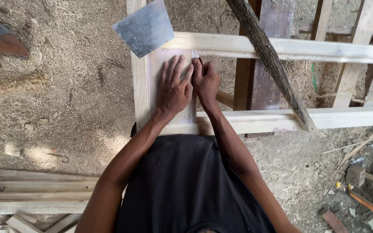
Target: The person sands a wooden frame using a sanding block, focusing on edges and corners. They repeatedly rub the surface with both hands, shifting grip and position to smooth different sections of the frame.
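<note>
Sawdust floor (65,108) with stacked planks (35,194) lies at our left, then a grey metal sheet (144,26) rests on the top left corner of the wooden frame (281,48). Our left hand (173,90) lies flat and spread on the pale panel (152,86) at the frame's left end, while our right hand (206,80) beside it pinches something small we cannot tell. We judge the panel thin, stiff and light, best held by its long edges; open room is at right.

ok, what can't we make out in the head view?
- Pale wooden frame: right end cut off by the picture edge.
- Panel surface under the left hand: covered.
- Anything in the right hand: too small, fingers curled.
- Grey metal sheet: underside hidden.
</note>
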